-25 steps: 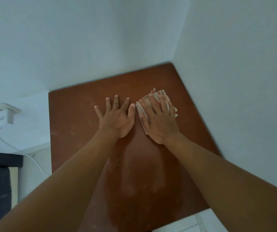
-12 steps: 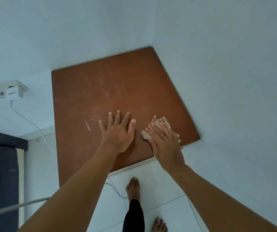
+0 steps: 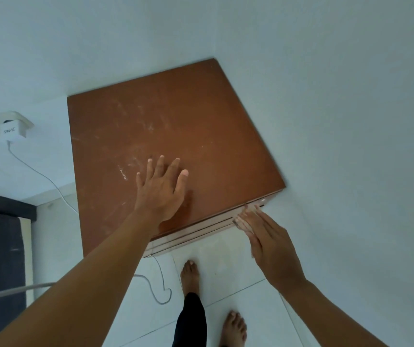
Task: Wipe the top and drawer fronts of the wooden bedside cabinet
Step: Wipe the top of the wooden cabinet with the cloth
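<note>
The brown wooden bedside cabinet (image 3: 200, 126) stands in a corner between two pale walls, its top streaked with dust on the left half. My left hand (image 3: 162, 191) lies flat on the top near the front edge, fingers spread. My right hand (image 3: 268, 236) is off the front right corner, fingers straight, pressing a folded patterned cloth (image 3: 244, 221) against the drawer front just below the top edge. Most of the cloth is hidden under my fingers. Only a thin strip of the drawer fronts (image 3: 195, 236) shows.
A wall socket with a white charger (image 3: 10, 130) sits at the left, its cable (image 3: 155, 284) trailing across the white tiled floor in front of the cabinet. A dark bed edge (image 3: 3, 249) is at far left. My bare feet (image 3: 190, 274) stand close to the cabinet front.
My right hand slid the cloth from the middle of the top toward me, over the front right edge, onto the drawer front. My left hand stayed flat on the top.
</note>
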The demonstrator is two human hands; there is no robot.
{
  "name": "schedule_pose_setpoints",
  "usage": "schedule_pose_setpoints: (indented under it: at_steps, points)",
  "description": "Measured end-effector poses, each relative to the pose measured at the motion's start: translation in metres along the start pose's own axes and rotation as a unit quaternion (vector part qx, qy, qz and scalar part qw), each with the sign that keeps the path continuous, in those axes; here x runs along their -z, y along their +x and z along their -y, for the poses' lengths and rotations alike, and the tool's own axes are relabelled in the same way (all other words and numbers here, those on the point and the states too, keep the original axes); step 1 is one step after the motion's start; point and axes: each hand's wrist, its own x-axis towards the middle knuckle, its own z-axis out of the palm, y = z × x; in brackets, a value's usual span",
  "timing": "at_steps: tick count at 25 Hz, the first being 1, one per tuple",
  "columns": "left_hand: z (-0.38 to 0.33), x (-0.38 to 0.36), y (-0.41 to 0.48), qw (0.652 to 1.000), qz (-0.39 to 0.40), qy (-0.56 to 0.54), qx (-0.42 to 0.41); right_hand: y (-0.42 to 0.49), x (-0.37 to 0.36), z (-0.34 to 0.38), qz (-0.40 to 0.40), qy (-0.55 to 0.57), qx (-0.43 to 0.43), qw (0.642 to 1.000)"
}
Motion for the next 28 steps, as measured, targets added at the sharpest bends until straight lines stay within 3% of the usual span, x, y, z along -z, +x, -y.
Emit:
schedule_pose_setpoints:
  at_steps: [4,7,16,22,28]
  points:
    - [0.010,0.026,0.024,1.000,0.002,0.007,0.014,0.108,-0.003,0.022,-0.043,0.058,0.043,0.996]
    - [0.024,0.054,0.059,1.000,-0.008,0.012,0.019,0.206,-0.024,0.042,-0.052,0.049,0.022,0.997]
    - [0.089,0.116,0.201,0.999,-0.034,0.003,0.032,0.456,-0.134,0.088,0.093,-0.012,0.028,0.995]
    - [0.120,0.107,0.264,0.999,-0.021,0.027,0.037,0.493,-0.195,0.064,0.200,-0.089,0.074,0.973]
    - [0.118,0.093,0.268,0.998,-0.027,0.037,0.045,0.484,-0.202,0.061,0.240,-0.121,0.073,0.960]
